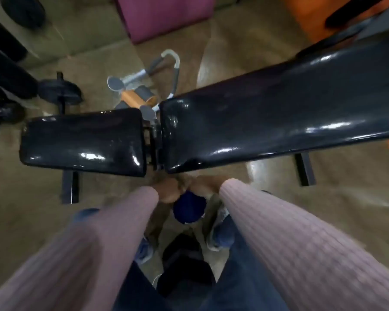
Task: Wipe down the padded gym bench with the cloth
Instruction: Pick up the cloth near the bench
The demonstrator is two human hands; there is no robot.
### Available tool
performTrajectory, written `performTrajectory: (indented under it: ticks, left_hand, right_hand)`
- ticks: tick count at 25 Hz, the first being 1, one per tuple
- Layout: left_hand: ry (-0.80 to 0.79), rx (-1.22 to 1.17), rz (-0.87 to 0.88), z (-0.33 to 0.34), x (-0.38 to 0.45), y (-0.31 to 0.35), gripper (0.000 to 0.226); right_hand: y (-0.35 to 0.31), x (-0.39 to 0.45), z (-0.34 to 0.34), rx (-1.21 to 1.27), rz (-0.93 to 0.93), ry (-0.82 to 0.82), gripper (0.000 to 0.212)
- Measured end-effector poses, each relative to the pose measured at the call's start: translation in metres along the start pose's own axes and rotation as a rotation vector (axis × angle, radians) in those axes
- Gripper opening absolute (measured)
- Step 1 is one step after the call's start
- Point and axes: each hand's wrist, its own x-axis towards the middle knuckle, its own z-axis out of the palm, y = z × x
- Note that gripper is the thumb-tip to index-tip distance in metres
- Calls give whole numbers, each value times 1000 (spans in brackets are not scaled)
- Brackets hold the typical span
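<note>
The padded gym bench lies across the view, shiny black, with a short seat pad (81, 140) on the left and a long back pad (267, 115) that rises to the right. Just below the gap between the pads, my left hand (169, 190) and my right hand (202, 185) are pressed close together. Both hold a bunched dark blue cloth (189, 208), which hangs beneath them in front of the bench's near edge. The frame is blurred and the fingers are not distinct. Pink ribbed sleeves cover both arms.
An orange and grey ab roller frame (142, 90) lies on the floor behind the bench. A black dumbbell (61, 92) and dark machine parts (5, 70) stand at the left. A purple block (164, 14) sits at the back. Bench legs (70, 187) reach toward my feet.
</note>
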Motion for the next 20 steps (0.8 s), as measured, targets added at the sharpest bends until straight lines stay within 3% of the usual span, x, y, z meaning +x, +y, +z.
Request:
performTrajectory:
  ticks: [4, 7, 11, 15, 18, 20]
  left_hand:
    - [-75, -9, -28, 66, 53, -30, 39]
    - [15, -26, -58, 105, 104, -54, 38]
    - [139, -86, -59, 147, 136, -63, 42]
    - [216, -125, -198, 163, 143, -69, 32]
    - [217, -150, -201, 159, 133, -58, 31]
    - [235, -199, -184, 151, 128, -43, 34]
  right_hand:
    - [53, 63, 51, 75, 124, -31, 45]
    - [90, 108, 79, 207, 135, 18, 52]
    - [114, 152, 131, 106, 122, 85, 63]
    - [124, 161, 154, 234, 190, 238, 54]
    - [123, 147, 148, 321, 184, 243, 29]
    - [117, 134, 140, 529, 163, 264, 13]
